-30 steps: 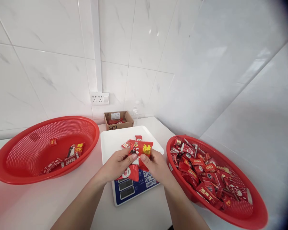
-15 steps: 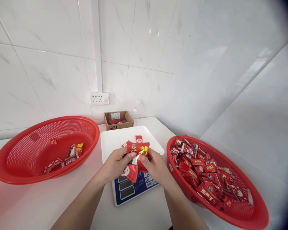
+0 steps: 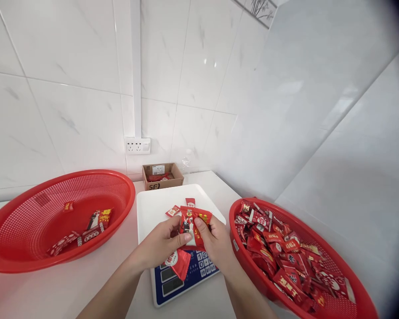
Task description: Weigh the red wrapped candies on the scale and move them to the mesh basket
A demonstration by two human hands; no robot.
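Nearest the camera, both bare forearms reached in from the bottom edge and met over a blue-faced weighing scale on the white counter. The left hand and the right hand were pressed close together, thumbs and fingertips pinched shut on a small bunch of red candy packets held above the front of the scale. One more red packet hung below the left hand, seemingly gripped in its lower fingers, over the display and keypad. Just beyond the hands lay the scale's white weighing tray, with a few loose red packets resting on it right behind the held bunch. To the right, close beside the right wrist, stood a red mesh basket heaped with many red wrapped candies. To the left, set apart from the scale, stood a second red mesh basket holding only a handful of packets on its floor. Farther back, against the wall, sat a small open cardboard box with something red inside. Above it, on the white tiled wall, was a white socket strip with a white conduit running straight up from it.
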